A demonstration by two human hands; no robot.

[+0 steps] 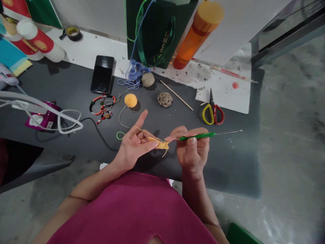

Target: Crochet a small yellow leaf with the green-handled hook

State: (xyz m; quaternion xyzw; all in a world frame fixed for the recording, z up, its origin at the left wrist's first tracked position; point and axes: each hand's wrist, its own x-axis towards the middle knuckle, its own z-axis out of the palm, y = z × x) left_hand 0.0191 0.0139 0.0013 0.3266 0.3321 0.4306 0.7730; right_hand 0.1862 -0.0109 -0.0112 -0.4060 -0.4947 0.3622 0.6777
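Between thumb and fingers, my left hand [135,144] pinches a small yellow crochet piece [163,145] with a short tail hanging from it. Its index finger points up, and a strand of yarn runs over it. My right hand [193,147] grips a green-handled crochet hook [198,136]. One end of the hook meets the crochet piece; the other metal end sticks out to the right. The yarn leads back toward a yellow ball [130,100] on the dark table [233,159]. A green loop of yarn [120,135] lies beside my left wrist.
Scissors [212,112] lie to the right, near a wooden stick [176,95] and a coiled brown rosette [165,99]. Farther back are a phone [102,74], blue yarn [137,72], a dark green bag [152,34] and an orange bottle [195,37]. White cables [61,118] curve at left.
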